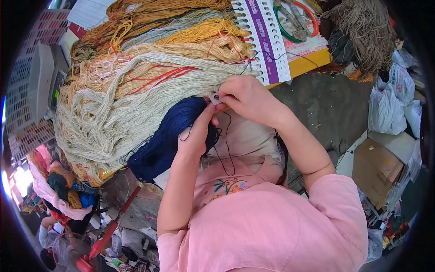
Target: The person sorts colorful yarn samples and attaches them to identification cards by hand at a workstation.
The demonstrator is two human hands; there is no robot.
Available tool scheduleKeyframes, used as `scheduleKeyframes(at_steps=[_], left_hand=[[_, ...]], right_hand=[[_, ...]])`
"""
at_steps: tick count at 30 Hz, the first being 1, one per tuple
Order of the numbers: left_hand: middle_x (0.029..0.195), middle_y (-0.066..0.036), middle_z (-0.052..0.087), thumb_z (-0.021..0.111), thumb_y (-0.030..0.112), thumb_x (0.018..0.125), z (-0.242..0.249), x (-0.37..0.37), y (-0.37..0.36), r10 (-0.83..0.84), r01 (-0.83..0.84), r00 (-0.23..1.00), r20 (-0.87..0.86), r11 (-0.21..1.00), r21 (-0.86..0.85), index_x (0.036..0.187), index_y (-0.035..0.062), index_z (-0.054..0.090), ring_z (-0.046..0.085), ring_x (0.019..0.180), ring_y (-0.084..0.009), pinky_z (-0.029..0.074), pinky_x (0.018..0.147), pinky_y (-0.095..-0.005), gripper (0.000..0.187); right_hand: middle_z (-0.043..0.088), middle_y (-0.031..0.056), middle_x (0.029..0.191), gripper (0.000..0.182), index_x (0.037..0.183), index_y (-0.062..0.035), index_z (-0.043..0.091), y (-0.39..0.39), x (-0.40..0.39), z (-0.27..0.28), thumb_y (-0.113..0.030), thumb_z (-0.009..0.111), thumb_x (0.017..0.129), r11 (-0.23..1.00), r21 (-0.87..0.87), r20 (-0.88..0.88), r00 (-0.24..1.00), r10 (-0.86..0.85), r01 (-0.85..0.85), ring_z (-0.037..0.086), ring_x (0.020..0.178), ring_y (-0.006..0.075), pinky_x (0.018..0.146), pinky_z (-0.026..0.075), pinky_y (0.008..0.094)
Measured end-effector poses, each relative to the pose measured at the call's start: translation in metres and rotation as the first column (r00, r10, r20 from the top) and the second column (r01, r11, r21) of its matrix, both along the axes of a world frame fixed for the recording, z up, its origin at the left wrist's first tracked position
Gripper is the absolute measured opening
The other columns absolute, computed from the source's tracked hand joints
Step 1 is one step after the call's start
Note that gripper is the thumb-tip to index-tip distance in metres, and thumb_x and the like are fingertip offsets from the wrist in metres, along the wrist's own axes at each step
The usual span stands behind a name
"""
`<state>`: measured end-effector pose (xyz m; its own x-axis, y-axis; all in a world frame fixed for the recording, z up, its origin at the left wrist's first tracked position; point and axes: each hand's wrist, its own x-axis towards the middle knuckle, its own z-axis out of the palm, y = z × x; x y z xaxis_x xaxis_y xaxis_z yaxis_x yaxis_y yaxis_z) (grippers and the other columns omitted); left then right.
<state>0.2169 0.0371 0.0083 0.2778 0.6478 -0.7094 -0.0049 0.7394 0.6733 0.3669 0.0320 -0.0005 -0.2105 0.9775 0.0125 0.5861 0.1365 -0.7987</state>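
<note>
A skein of navy thread [170, 129] lies over the near edge of the table, its upper end at my left hand [195, 133]. The fingers of that hand are closed around the skein's end, beside a small white tag [215, 98] with a dark ring or hole. My right hand [244, 97] meets it from the other side, thumb and fingers pinched at the tag. A loose dark strand [228, 149] hangs below my hands in a loop over my lap. Fingertips partly cover the tag, so how the thread runs there is hidden.
Skeins of cream thread [149, 97] and golden-brown thread [181, 36] cover the table. Beyond my right hand lie a white card strip [265, 41] with holes and a purple band, plus scissors [297, 20]. Grey-brown yarn [362, 36] hangs at the right; white bags [389, 102] stand beyond.
</note>
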Motion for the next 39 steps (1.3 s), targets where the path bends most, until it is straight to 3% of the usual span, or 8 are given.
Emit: scheduleKeyframes(at_steps=[15,18,23,28,31,35,38,39], left_hand=[[0.063,-0.001,0.053,0.048,0.017,0.079,-0.005,-0.004,-0.008,0.025,0.019,0.983,-0.184,0.973,0.23,0.084,0.004,0.051,0.041,0.049,-0.0051,0.032,0.044,-0.0182,0.014],[0.078,-0.001,0.054,0.047,0.013,0.08,0.01,-0.024,-0.003,0.277,-0.248,0.93,0.241,0.958,-0.146,0.087,0.0065,0.049,0.039,0.051,-0.0048,0.032,0.049,-0.0175,0.01],[0.066,-0.001,0.05,0.039,0.007,0.081,0.014,-0.039,0.006,0.331,-0.04,0.662,0.672,0.911,-0.41,0.097,0.0051,0.047,0.03,0.039,-0.0015,0.026,0.04,-0.0168,0.018],[0.059,0.0,0.048,0.049,0.014,0.077,0.009,-0.007,0.014,-0.276,0.282,0.959,0.058,0.945,-0.165,0.095,0.0026,0.05,0.037,0.042,-0.005,0.032,0.042,-0.018,0.022],[0.057,-0.001,0.05,0.053,0.02,0.074,0.03,-0.02,0.027,-0.264,0.27,0.957,-0.122,0.962,0.034,0.074,0.005,0.055,0.04,0.048,-0.0041,0.033,0.045,-0.0168,0.015],[0.053,0.0,0.044,0.051,0.019,0.077,0.06,-0.122,0.034,0.423,-0.415,0.895,-0.142,0.906,0.08,0.075,0.0067,0.047,0.032,0.037,-0.0031,0.021,0.035,-0.0143,0.013],[0.064,0.003,0.043,0.04,0.012,0.082,0.063,-0.34,0.028,0.539,-0.581,0.705,0.461,0.812,-0.062,0.087,0.0043,0.046,0.041,0.047,-0.0055,0.031,0.041,-0.0159,0.011],[0.074,-0.002,0.047,0.045,0.014,0.08,0.062,-0.416,0.008,0.695,-0.632,0.719,-0.014,0.663,0.402,0.1,0.0006,0.044,0.045,0.058,-0.0087,0.037,0.047,-0.0177,0.024]], right_hand=[[0.051,0.0129,0.058,0.009,0.064,-0.0001,0.051,-0.001,0.008,0.017,-0.009,0.052,0.066,0.999,-0.054,0.22,0.975,0.001,0.011,0.052,0.06,0.0283,0.054,0.041,0.0348],[0.052,0.0132,0.059,0.01,0.059,-0.0025,0.051,-0.004,0.014,0.034,-0.011,0.049,0.065,0.998,-0.057,0.369,0.929,0.016,0.006,0.053,0.061,0.0297,0.054,0.042,0.0393],[0.05,0.0096,0.064,0.009,0.062,-0.0022,0.05,0.001,0.012,0.038,-0.01,0.052,0.066,0.993,0.082,0.244,0.968,0.063,-0.085,0.051,0.064,0.0255,0.054,0.04,0.034],[0.047,0.0071,0.066,0.01,0.063,-0.0004,0.047,0.009,0.008,0.024,-0.007,0.054,0.066,0.988,0.091,-0.151,0.979,0.135,-0.123,0.046,0.064,0.0212,0.055,0.036,0.0289],[0.046,0.0056,0.065,0.009,0.067,-0.0017,0.051,0.013,0.006,-0.006,-0.009,0.056,0.066,0.994,0.109,-0.137,0.989,0.048,-0.033,0.046,0.061,0.0211,0.053,0.036,0.0282],[0.045,0.0028,0.072,0.015,0.073,-0.0078,0.054,0.004,0.001,-0.001,-0.016,0.059,0.062,0.992,0.119,0.047,0.998,0.029,-0.035,0.046,0.072,0.0188,0.066,0.031,0.0303],[0.044,0.0018,0.075,0.016,0.075,-0.0096,0.054,0.002,0.0,-0.003,-0.014,0.058,0.06,0.992,0.122,0.065,0.998,0.023,-0.031,0.044,0.076,0.0175,0.069,0.027,0.0309],[0.044,0.0018,0.075,0.016,0.075,-0.0096,0.054,0.002,-0.001,-0.002,-0.014,0.058,0.06,0.992,0.124,0.06,0.998,0.028,-0.036,0.044,0.076,0.0175,0.069,0.027,0.0309]])
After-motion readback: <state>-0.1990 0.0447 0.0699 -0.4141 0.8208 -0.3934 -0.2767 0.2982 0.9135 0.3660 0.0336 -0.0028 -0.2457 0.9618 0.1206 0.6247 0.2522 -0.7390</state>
